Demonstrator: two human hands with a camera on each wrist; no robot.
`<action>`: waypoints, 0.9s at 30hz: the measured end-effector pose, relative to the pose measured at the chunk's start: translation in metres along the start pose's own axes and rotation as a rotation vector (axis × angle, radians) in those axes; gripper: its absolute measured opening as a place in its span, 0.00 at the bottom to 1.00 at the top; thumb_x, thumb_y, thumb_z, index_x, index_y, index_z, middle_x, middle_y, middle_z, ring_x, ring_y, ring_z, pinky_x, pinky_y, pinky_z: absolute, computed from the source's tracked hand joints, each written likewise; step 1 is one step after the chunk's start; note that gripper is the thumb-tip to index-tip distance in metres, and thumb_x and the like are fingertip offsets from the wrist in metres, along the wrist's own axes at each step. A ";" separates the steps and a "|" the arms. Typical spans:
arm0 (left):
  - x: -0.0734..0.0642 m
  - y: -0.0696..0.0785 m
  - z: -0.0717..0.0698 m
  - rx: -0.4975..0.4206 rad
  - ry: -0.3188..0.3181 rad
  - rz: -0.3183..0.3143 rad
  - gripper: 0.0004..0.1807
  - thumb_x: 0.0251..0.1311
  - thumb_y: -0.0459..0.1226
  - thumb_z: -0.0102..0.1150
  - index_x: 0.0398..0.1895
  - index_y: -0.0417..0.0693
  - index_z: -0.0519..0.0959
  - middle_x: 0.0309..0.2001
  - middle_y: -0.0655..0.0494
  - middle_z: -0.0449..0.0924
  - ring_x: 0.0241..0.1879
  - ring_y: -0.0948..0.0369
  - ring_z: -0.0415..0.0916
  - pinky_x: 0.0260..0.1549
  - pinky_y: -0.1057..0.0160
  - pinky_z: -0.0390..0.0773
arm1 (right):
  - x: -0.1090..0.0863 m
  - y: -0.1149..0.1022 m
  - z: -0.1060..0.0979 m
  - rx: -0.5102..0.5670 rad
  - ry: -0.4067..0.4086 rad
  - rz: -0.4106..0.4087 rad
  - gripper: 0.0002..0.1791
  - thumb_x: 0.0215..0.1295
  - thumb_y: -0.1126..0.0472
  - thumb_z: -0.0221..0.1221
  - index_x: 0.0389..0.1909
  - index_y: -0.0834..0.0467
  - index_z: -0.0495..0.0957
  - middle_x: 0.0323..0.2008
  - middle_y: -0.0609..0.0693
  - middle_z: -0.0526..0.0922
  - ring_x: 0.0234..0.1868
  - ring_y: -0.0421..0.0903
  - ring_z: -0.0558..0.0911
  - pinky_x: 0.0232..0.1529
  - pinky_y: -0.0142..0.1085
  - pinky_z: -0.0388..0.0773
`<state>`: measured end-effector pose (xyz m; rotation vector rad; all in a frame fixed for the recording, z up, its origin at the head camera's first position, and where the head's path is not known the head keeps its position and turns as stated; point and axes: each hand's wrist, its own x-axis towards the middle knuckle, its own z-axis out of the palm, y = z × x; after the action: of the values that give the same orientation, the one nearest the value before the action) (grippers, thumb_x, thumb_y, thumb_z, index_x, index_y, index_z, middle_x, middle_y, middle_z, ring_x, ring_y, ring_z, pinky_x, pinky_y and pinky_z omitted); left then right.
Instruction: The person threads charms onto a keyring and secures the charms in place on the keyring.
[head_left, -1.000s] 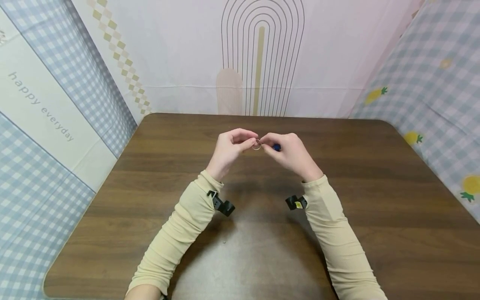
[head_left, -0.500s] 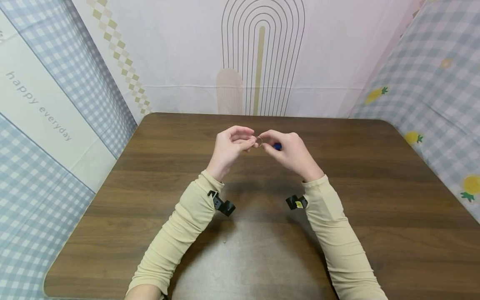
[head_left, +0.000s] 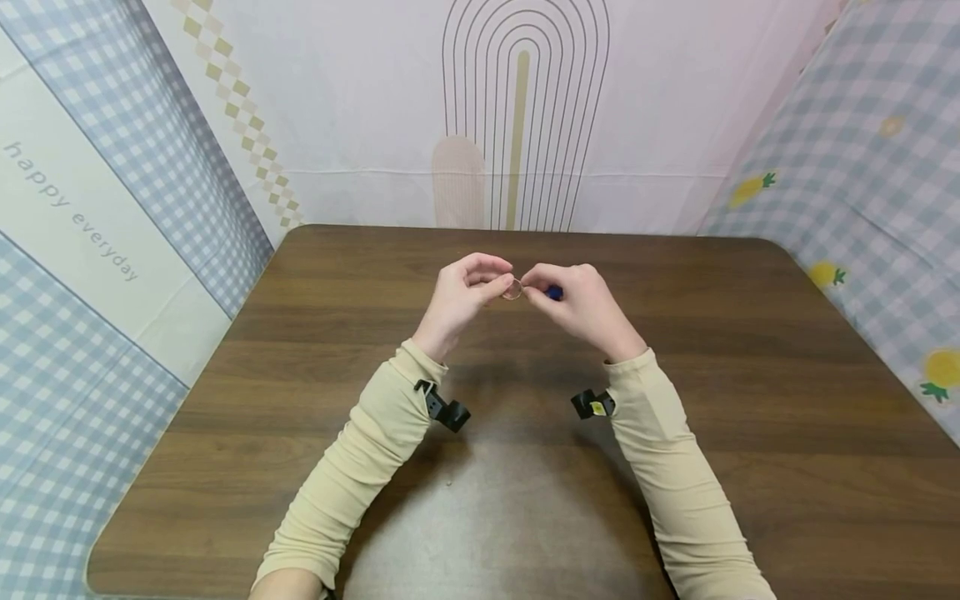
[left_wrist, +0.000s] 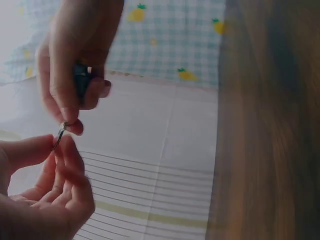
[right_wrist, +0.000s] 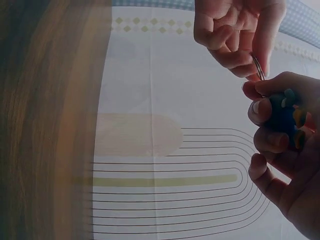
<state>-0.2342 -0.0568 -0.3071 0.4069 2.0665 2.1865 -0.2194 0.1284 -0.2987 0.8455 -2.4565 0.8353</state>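
Above the table, my left hand (head_left: 463,296) pinches a thin metal key ring (right_wrist: 257,66) between thumb and fingers. My right hand (head_left: 588,307) faces it, thumb and index fingertips together at the ring's other side. In its curled lower fingers the right hand holds a small blue figurine (right_wrist: 281,120) with orange feet, a keychain charm. Only a bit of blue shows of it in the head view; fingers hide part of it in the right wrist view too. In the left wrist view the ring stands nearly edge-on between both hands' fingertips.
The brown wooden table (head_left: 300,400) spreads under both forearms. A patterned white cloth (head_left: 360,108) hangs behind its far edge, with checked cloths at both sides. Black camera mounts (head_left: 447,410) sit on the wrists, over cream sleeves.
Half a second ago the right fingertips stood slightly apart beside the ring; now they close together at its edge. The ring has turned a little, and the left hand has shifted slightly right.
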 end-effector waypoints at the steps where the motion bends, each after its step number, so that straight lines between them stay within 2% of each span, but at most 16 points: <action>1: 0.000 0.000 0.000 -0.025 -0.011 -0.014 0.14 0.61 0.29 0.60 0.49 0.33 0.76 0.28 0.64 0.82 0.30 0.67 0.80 0.30 0.70 0.74 | 0.000 0.000 0.000 0.000 0.006 0.005 0.04 0.63 0.66 0.60 0.33 0.59 0.83 0.23 0.49 0.84 0.22 0.40 0.76 0.27 0.32 0.71; 5: 0.001 0.001 -0.001 -0.135 -0.011 -0.049 0.16 0.60 0.25 0.59 0.52 0.33 0.74 0.30 0.60 0.81 0.30 0.66 0.80 0.33 0.69 0.79 | 0.000 0.000 0.000 0.023 0.026 0.031 0.04 0.62 0.67 0.61 0.36 0.60 0.83 0.23 0.50 0.85 0.22 0.40 0.76 0.26 0.30 0.69; 8: 0.001 0.000 0.000 -0.153 0.026 -0.022 0.16 0.58 0.23 0.60 0.50 0.32 0.74 0.28 0.59 0.81 0.28 0.67 0.81 0.31 0.69 0.80 | 0.000 0.001 0.000 0.045 0.018 0.043 0.06 0.63 0.66 0.61 0.40 0.60 0.82 0.24 0.52 0.85 0.23 0.41 0.77 0.26 0.30 0.69; 15: 0.002 -0.001 0.003 -0.067 0.093 0.047 0.14 0.55 0.23 0.63 0.45 0.30 0.75 0.25 0.60 0.81 0.25 0.68 0.81 0.26 0.70 0.79 | 0.000 0.001 0.000 0.060 0.005 0.037 0.05 0.63 0.66 0.61 0.39 0.59 0.83 0.24 0.51 0.86 0.24 0.40 0.78 0.27 0.29 0.70; 21: 0.002 -0.002 0.003 0.018 0.094 0.069 0.10 0.55 0.25 0.65 0.40 0.34 0.78 0.26 0.57 0.82 0.25 0.65 0.81 0.27 0.70 0.78 | 0.001 0.002 0.000 0.056 -0.002 0.022 0.03 0.63 0.66 0.61 0.35 0.60 0.83 0.25 0.51 0.86 0.24 0.40 0.79 0.29 0.30 0.72; 27: 0.001 -0.003 0.004 0.059 0.091 0.078 0.09 0.56 0.27 0.64 0.40 0.35 0.78 0.30 0.56 0.82 0.27 0.68 0.80 0.27 0.71 0.77 | 0.001 0.002 0.000 0.057 -0.007 0.023 0.03 0.63 0.66 0.61 0.34 0.60 0.83 0.25 0.51 0.86 0.25 0.40 0.79 0.29 0.30 0.72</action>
<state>-0.2340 -0.0525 -0.3095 0.4075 2.2021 2.2314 -0.2217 0.1295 -0.2993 0.8437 -2.4635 0.9163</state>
